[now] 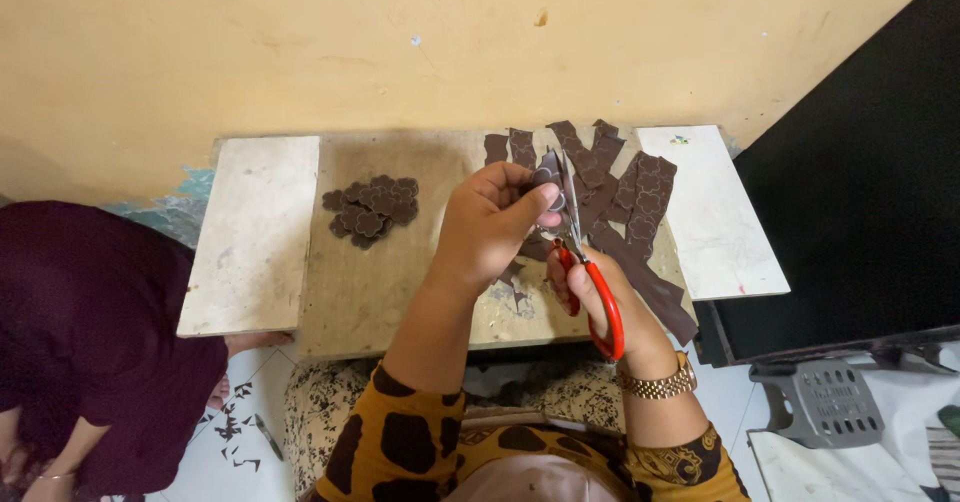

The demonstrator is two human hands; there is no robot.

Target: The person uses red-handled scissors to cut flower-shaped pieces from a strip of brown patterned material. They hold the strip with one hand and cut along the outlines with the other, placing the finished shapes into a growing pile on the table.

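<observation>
1. Left hand [487,224] grip pinches small dark brown cut-out piece [547,174], directly above right hand [590,287].
2. Right grip closed through red-handled steel scissors [580,252]; blades point up into piece.

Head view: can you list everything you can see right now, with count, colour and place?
Scissors: one, red handles, steel blades, in the right hand, above the board.
Small cut piece: one, dark brown, pinched in the left hand at the blades.
Strips: several, dark brown, patterned, on the board's right part.
Pile of cut shapes: one pile, dark brown, on the board's left-centre.
Board: one, worn tan, against the yellow wall.
Tiles: two, whitish, one at each end of the board.
Another person: one, dark maroon clothing, at left.
Scraps: many, dark, on the floor at lower left.
Plastic stool: one, grey, lower right.
Wristwatch: one, gold, right wrist.
Left hand: holds the piece.
Right hand: grips the scissors.
</observation>
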